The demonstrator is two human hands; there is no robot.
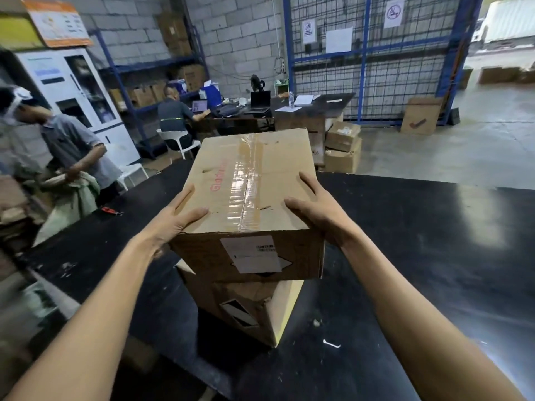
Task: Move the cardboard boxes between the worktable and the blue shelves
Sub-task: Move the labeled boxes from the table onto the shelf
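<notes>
Holding a taped cardboard box [249, 180] from both sides, we have our left hand [173, 218] pressed flat against its left side with the thumb laid over the top edge, and our right hand [315, 204] spread on the right top edge, fingers straight along the lid and thumb pointing inward. Neither hand curls round anything; both press the box between open palms. A white label [252, 254] is stuck on the face nearest us, and clear tape runs down the middle of the lid beside red lettering.

Under this box we see a second box [254, 311], turned at an angle to the upper one, standing on the black worktable [405, 241]. We cannot tell whether the upper box rests on it or hangs just above it.

On the table to the left lies a small red tool [109, 210]. Beyond the left edge stands a person in a grey shirt [72, 149]. Farther back, more boxes [343, 147] are stacked on the floor, a seated person [176, 117] works at a desk with a laptop [259, 102], and blue shelves [144, 96] with cartons stand against the block wall. A blue wire fence [373, 59] closes the right side.
</notes>
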